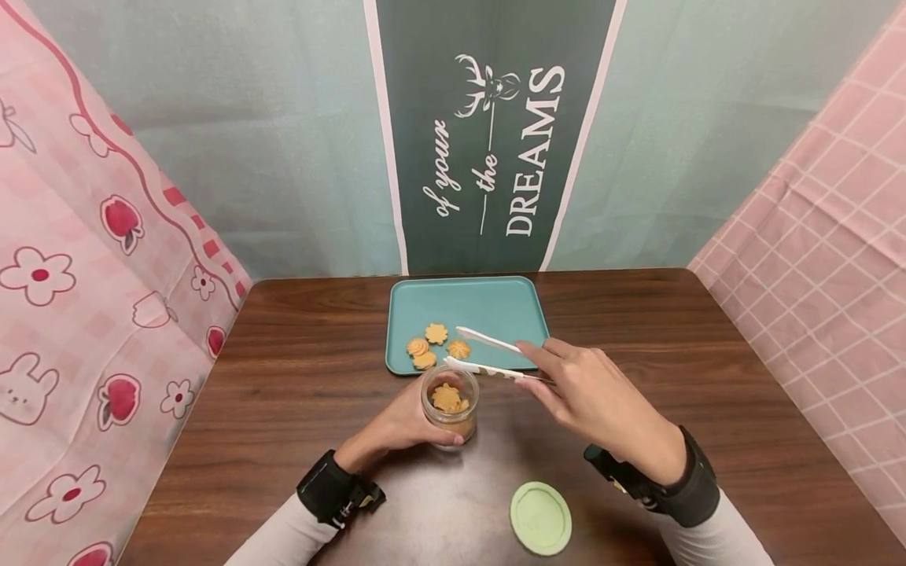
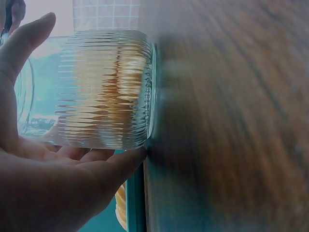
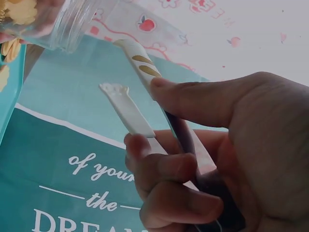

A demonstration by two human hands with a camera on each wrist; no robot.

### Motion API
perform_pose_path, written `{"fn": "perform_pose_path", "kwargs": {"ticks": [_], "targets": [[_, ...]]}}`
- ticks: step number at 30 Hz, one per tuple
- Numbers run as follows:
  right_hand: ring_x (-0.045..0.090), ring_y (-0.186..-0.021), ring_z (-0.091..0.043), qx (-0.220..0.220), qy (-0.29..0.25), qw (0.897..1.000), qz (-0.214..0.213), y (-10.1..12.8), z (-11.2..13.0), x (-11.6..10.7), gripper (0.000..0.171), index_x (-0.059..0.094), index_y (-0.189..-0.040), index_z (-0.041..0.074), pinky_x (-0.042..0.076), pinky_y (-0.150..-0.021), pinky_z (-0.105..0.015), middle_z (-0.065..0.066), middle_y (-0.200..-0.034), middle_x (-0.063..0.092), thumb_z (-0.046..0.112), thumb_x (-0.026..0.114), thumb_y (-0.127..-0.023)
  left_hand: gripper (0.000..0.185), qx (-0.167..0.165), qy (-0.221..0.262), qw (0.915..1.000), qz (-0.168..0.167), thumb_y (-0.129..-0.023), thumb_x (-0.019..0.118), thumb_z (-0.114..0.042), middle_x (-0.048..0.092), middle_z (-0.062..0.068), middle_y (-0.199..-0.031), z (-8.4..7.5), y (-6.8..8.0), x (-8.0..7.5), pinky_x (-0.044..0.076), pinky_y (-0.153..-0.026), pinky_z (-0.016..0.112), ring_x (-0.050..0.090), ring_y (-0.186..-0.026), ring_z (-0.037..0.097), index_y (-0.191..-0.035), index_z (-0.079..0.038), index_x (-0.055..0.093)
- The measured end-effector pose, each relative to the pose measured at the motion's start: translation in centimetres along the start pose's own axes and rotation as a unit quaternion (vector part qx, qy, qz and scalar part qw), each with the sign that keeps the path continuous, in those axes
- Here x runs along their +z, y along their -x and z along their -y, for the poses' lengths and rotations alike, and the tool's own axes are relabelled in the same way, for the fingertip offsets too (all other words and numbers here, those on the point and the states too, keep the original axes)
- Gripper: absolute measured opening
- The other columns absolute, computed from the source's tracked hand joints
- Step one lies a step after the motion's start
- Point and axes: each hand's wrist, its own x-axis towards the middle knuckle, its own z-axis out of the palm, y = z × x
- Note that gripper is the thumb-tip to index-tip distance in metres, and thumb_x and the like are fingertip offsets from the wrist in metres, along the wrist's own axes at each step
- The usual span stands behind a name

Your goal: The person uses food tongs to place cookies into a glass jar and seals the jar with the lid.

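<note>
My left hand (image 1: 396,420) grips a clear glass jar (image 1: 429,405), thumb on the near side and fingers around the far side. Cookies (image 1: 447,398) lie inside the jar, whose mouth is uncovered. In the left wrist view the ribbed wall of the jar (image 2: 101,92) shows, its base right at the wooden table. My right hand (image 1: 602,393) holds white-tipped tongs (image 1: 488,339) between thumb and fingers. The two tong arms are spread apart with nothing between them, the lower tip overlapping the jar's rim in the head view. Several flower-shaped cookies (image 1: 436,333) lie on a teal tray (image 1: 481,303) beyond.
A pale green round lid (image 1: 541,519) lies on the brown wooden table (image 1: 304,346), between the forearms and nearer the body. Behind the tray hangs a green curtain (image 1: 488,251) with white lettering. Pink patterned cloths flank the table on both sides.
</note>
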Motion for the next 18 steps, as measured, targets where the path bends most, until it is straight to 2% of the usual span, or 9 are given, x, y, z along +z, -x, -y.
{"fn": "perform_pose_path", "kwargs": {"ticks": [9,18], "targets": [[0.045,-0.06,-0.003,0.043,-0.007,0.999,-0.03,-0.3,-0.4,0.3,0.04,0.073,-0.126,0.001,0.038,-0.053,-0.022,0.004,-0.077,0.055,0.015,0.083,-0.091,0.078,-0.001,0.006,1.0,0.0,-0.069,0.1,-0.014,0.062,0.007,-0.135,0.0,0.0,0.0,0.04,-0.117,0.038,0.055,-0.131,0.024,-0.136,-0.005,0.06],[0.046,-0.06,-0.008,0.105,0.01,0.994,0.023,-0.7,-1.6,1.2,0.038,0.071,-0.128,0.0,0.038,-0.053,-0.025,0.0,-0.077,0.056,0.018,0.08,-0.095,0.078,0.003,0.01,0.9999,0.002,-0.07,0.1,-0.015,0.062,0.007,-0.135,0.0,0.0,0.0,0.039,-0.117,0.039,0.055,-0.131,0.024,-0.136,-0.006,0.06]]}}
